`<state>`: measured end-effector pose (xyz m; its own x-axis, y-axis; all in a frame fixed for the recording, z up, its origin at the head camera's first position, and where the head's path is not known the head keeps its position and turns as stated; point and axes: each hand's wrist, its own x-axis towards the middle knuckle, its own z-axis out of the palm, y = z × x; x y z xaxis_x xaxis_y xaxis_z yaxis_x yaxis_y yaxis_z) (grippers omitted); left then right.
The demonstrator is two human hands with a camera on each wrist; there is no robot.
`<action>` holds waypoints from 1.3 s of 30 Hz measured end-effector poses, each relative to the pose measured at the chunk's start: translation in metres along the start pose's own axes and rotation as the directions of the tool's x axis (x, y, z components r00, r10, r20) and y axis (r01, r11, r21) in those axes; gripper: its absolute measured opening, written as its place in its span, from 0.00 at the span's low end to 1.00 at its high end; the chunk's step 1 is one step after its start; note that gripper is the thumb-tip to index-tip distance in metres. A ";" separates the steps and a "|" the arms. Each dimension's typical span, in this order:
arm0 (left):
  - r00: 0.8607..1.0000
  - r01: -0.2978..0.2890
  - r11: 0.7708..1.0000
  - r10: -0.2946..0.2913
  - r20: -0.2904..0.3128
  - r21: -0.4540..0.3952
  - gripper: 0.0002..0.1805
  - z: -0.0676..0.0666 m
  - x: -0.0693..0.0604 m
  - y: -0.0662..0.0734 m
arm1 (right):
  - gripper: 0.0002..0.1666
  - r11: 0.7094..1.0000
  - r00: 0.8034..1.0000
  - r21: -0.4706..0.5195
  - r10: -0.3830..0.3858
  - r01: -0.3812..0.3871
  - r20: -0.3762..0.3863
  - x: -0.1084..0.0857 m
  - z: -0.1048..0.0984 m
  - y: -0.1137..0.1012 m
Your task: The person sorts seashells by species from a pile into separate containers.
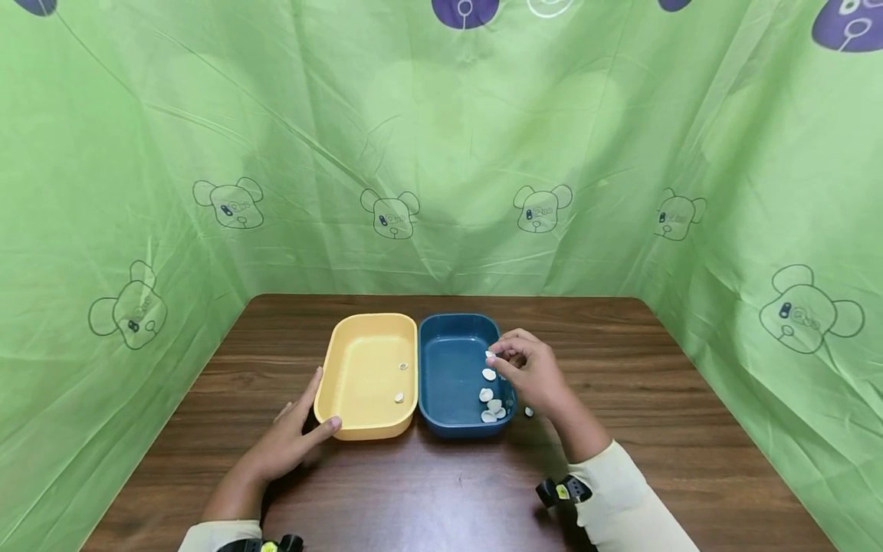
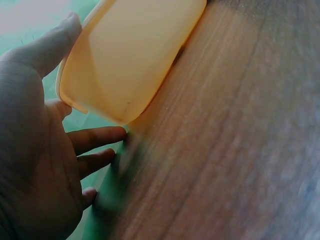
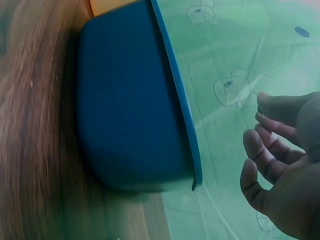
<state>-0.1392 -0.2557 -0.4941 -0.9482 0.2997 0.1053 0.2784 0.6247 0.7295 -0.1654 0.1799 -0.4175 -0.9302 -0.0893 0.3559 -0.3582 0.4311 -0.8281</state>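
Note:
A yellow tray (image 1: 366, 349) stands against a dark blue tray (image 1: 448, 368). My left hand (image 1: 290, 441) rests against the near left corner of the yellow tray, its fingers fairly straight and spread. In the left wrist view, the thumb (image 2: 65, 35) touches the tray's edge. My right hand (image 1: 534, 372), over the blue tray's right rim, pinches a small white shell-like piece (image 1: 490, 355) between thumb and fingertip; the right wrist view shows only a sliver of it. Several similar white pieces (image 1: 494, 406) lie along the blue tray's right side, and two (image 1: 399, 397) are in the yellow tray.
One more small white piece (image 1: 529, 412) lies on the brown wooden table (image 1: 428, 498), right of the blue tray. Green printed cloth (image 1: 455, 153) hangs behind the table and at both sides.

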 end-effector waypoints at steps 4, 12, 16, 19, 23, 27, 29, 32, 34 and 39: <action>1.000 0.004 1.000 -0.004 0.005 0.000 0.55 0.000 -0.001 0.000 | 0.04 1.000 1.000 -0.011 -0.010 0.010 -0.001 0.002 0.009 -0.005; 1.000 0.004 1.000 -0.004 0.001 0.009 0.54 0.000 0.000 0.000 | 0.05 1.000 1.000 -0.021 0.018 -0.019 -0.009 0.004 0.022 -0.018; 1.000 0.007 1.000 -0.007 0.004 0.007 0.54 0.000 0.000 0.001 | 0.04 1.000 1.000 -0.011 0.028 -0.028 -0.011 0.006 0.030 -0.022; 1.000 0.009 1.000 -0.009 0.007 0.000 0.55 -0.001 0.000 0.001 | 0.03 1.000 0.999 -0.006 0.030 -0.030 -0.012 0.007 0.035 -0.025; 1.000 0.005 1.000 -0.005 0.006 -0.005 0.55 -0.001 -0.001 0.002 | 0.04 0.999 0.999 0.011 0.038 -0.038 0.002 0.007 0.043 -0.029; 1.000 0.003 1.000 -0.003 0.002 0.003 0.54 -0.001 0.000 0.001 | 0.05 0.999 0.999 0.022 0.035 -0.036 0.018 0.007 0.051 -0.031; 1.000 0.009 1.000 -0.009 0.004 0.006 0.54 -0.001 0.000 0.000 | 0.04 0.999 0.999 0.023 0.036 -0.036 0.021 0.007 0.055 -0.032; 1.000 0.023 1.000 -0.023 0.009 0.007 0.54 -0.001 0.000 0.000 | 0.03 0.999 0.999 0.016 0.034 -0.035 0.025 0.007 0.061 -0.034; 0.999 0.032 0.999 -0.032 0.011 0.007 0.54 0.000 -0.001 0.000 | 0.03 1.000 0.999 0.009 0.029 -0.029 0.030 0.007 0.065 -0.035; 0.999 0.035 0.999 -0.035 0.014 0.009 0.55 -0.001 -0.001 0.002 | 0.05 1.000 0.998 -0.023 0.019 -0.018 0.057 0.006 0.076 -0.037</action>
<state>-0.1376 -0.2558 -0.4923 -0.9550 0.2881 0.0701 0.2467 0.6410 0.7268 -0.1642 0.0956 -0.4178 -0.9400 -0.1318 0.3146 -0.3394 0.4534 -0.8242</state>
